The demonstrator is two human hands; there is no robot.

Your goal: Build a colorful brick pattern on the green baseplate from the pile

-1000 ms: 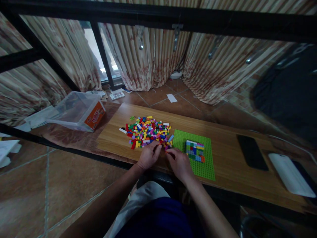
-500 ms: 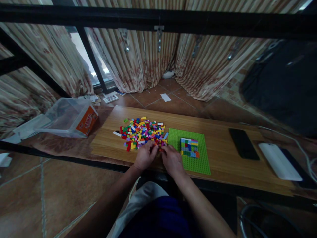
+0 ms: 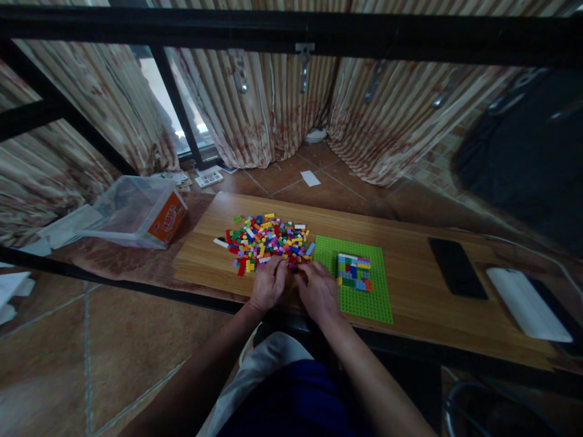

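Colourful toy building bricks [image 3: 268, 240] lie in a loose pile on the wooden board. My left hand [image 3: 269, 283] is at the pile's near edge, thumb and fingers pressed together; whatever is in the pinch is too small to make out. Close beside it, my right hand [image 3: 319, 290] has its fingers curled at the lower right of the pile, and its fingertips hide what they grip, if anything. To the right lies a green baseplate [image 3: 371, 306], partly behind my right hand. A low multicoloured block of joined bricks [image 3: 354, 272] sits on it.
A clear plastic box [image 3: 132, 206] with an orange label lies left of the wooden board [image 3: 410, 303]. On the right are a black phone-like slab [image 3: 456, 268] and a white device [image 3: 528, 303]. A black metal bar [image 3: 291, 29] crosses above, before striped curtains.
The whole view has shifted a little, so things sit slightly farther right. Both hands stay at the pile's near edge; the small orange-red brick between the fingertips no longer shows clearly.
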